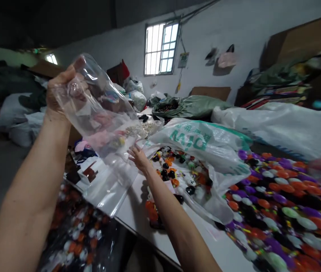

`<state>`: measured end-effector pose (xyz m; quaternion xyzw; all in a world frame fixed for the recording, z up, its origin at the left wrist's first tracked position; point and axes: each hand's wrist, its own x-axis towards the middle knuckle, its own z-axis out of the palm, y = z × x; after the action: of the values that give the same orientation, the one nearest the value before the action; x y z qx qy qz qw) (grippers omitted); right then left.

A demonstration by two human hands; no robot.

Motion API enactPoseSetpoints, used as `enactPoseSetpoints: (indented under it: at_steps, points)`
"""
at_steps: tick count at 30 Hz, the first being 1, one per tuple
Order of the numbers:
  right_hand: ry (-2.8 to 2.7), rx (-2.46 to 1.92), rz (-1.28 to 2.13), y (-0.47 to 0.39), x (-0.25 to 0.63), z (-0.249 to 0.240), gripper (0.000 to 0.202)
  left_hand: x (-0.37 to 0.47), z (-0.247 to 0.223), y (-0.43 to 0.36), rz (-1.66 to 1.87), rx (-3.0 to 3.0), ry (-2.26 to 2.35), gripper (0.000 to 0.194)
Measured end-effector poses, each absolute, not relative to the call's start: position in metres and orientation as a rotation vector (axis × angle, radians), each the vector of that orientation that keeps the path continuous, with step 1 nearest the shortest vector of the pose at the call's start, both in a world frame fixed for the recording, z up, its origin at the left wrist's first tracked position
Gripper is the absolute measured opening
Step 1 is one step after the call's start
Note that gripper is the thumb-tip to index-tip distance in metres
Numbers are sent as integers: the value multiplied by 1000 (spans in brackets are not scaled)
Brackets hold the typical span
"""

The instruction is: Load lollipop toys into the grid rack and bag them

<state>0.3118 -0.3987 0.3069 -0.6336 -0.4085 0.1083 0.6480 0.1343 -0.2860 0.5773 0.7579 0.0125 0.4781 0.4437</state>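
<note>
Raised at the left, my left hand [65, 85] grips a large clear plastic bag [106, 177] by its upper end, and the film covers part of its fingers. The bag hangs down at a slant past the table's front edge and looks flat. My right hand [139, 158] is by the bag's right side with its fingers spread; whether it touches the film I cannot tell. Just right of that hand, a white bag with green print [200, 139] lies open, with small orange, black and white plastic pieces [171, 172] at its mouth.
A big heap of purple, orange, black and white pieces [284, 207] covers the table's right side. Below the front edge, a dark plastic-lined container [78, 230] holds similar pieces. Green sacking [197, 105] and white sacks [276, 121] lie behind. A white tabletop [140, 200] shows in front.
</note>
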Motion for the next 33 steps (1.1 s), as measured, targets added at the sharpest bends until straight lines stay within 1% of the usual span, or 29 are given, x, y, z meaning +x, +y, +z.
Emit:
enactPoseSetpoints:
  at_steps: [1,3,4,6,7,8,10,11,13,14,15,17,18,20,22,25,28,30,31,33]
  points:
    - [-902,-1359,406,-396,305,306,35,128,572,-281,1208,1917,63,59]
    - [-807,-1189,747,-401,300,306,37,110,563,-267,1249,1987,159,68]
    - [-770,-1142,854,-408,303,307,40,99,560,-257,1261,2018,222,73]
    - [-725,-1155,895,-432,318,309,45,76,551,-235,1240,2082,424,81]
    - [-705,-1183,862,-446,328,311,46,67,545,-224,1184,2149,581,81]
    - [-681,-1213,819,-461,337,313,47,60,537,-215,1093,2239,756,76]
    - [-679,-1294,725,-485,350,318,49,59,513,-206,902,2429,1080,60]
    - [-699,-1353,661,-493,352,321,49,65,497,-211,865,2530,1164,54]
    - [-767,-1495,488,-496,344,327,52,86,462,-238,900,2662,1095,50]
    - [-816,-1564,392,-493,336,330,54,99,444,-260,934,2670,971,54]
    - [-877,-1623,306,-488,324,334,55,114,427,-284,835,2599,814,59]
    - [-1026,-1703,195,-481,296,341,54,142,397,-330,422,2202,489,70]
    - [-1107,-1729,169,-479,283,345,51,153,385,-347,330,2011,363,76]
    - [-1212,-1743,162,-483,265,352,48,168,371,-365,296,1748,212,82]
    - [-1224,-1697,207,-490,262,356,52,168,369,-362,327,1674,133,83]
    - [-1159,-1627,239,-498,279,352,57,148,380,-340,437,1852,186,74]
    - [-1122,-1690,173,-493,287,347,52,123,394,-326,618,2292,470,64]
    - [-1252,-1737,126,-489,272,350,42,114,396,-327,647,2586,592,60]
    - [-1378,-1745,112,-487,259,354,35,111,396,-330,615,2705,580,56]
    - [-1675,-1741,84,-485,230,365,20,108,392,-334,452,2868,467,39]
